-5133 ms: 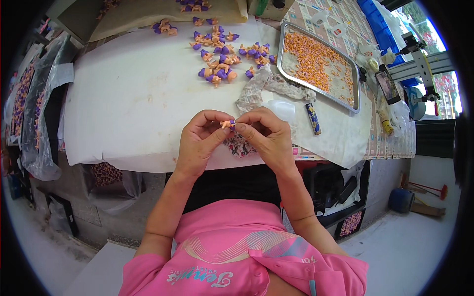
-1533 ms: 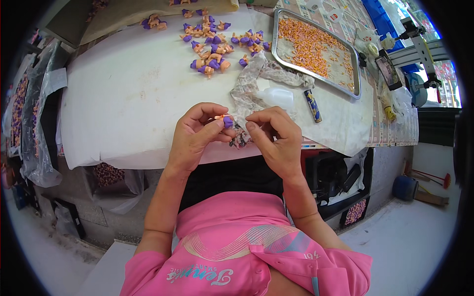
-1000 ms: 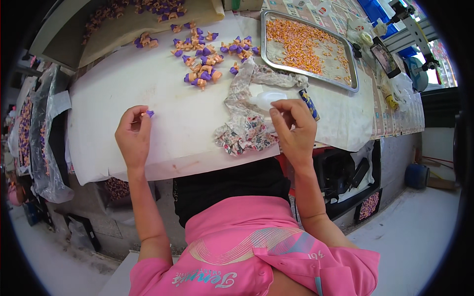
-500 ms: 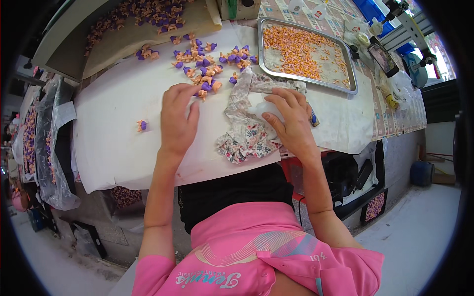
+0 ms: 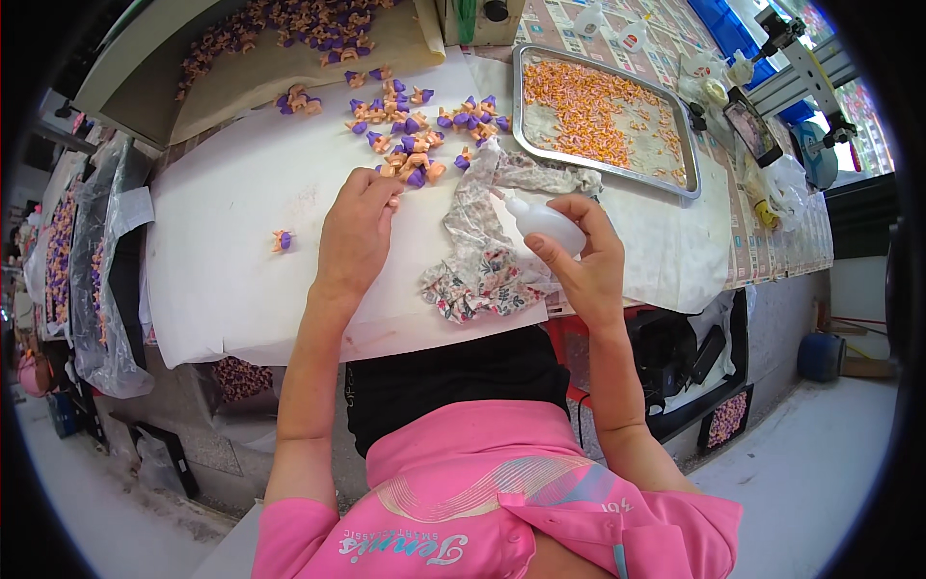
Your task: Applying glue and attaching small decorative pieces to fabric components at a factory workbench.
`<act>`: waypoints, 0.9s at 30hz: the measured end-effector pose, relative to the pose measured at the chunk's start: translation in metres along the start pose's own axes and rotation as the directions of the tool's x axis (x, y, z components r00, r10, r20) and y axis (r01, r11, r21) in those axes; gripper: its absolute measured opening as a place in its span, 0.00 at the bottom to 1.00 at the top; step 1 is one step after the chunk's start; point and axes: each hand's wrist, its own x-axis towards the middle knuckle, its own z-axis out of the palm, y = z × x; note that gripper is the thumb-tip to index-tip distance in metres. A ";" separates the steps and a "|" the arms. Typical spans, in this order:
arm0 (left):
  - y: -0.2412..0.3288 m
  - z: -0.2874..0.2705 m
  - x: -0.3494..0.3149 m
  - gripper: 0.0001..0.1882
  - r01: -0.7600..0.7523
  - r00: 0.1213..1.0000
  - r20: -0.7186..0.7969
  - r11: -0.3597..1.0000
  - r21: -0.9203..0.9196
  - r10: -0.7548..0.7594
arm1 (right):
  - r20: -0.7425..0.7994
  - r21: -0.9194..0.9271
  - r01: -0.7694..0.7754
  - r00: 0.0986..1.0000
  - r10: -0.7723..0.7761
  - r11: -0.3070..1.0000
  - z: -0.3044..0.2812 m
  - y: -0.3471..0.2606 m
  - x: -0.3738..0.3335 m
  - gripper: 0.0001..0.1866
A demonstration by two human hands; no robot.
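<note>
My left hand (image 5: 355,232) is closed in a pinch at the near end of a loose pile of small doll figures (image 5: 410,145), peach with purple parts. A bit of a peach-coloured figure (image 5: 394,201) shows at its fingertips; the rest is hidden. In my right hand (image 5: 596,256) is a translucent white squeeze bottle (image 5: 545,224), tilted with its thin nozzle toward the left. It is held over a crumpled floral cloth (image 5: 487,280) on the white-covered table (image 5: 222,299). One figure (image 5: 282,240) lies apart, left of my left hand.
A metal tray (image 5: 696,179) of small orange and pink pieces (image 5: 584,111) stands at the back right. Many more figures (image 5: 289,29) lie on brown paper at the back left. A phone (image 5: 752,127) on a stand and small bottles (image 5: 632,37) are farther right.
My left fingers have closed on a figure at the pile's edge. My right hand has lifted the squeeze bottle from the cloth and turned it so its nozzle points up and left.
</note>
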 end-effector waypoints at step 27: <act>0.028 0.025 -0.075 0.10 0.434 0.855 0.319 0.229 -0.871 -0.409 | -0.070 -0.001 0.288 0.955 -0.288 0.958 0.037 -0.028 -0.030 0.20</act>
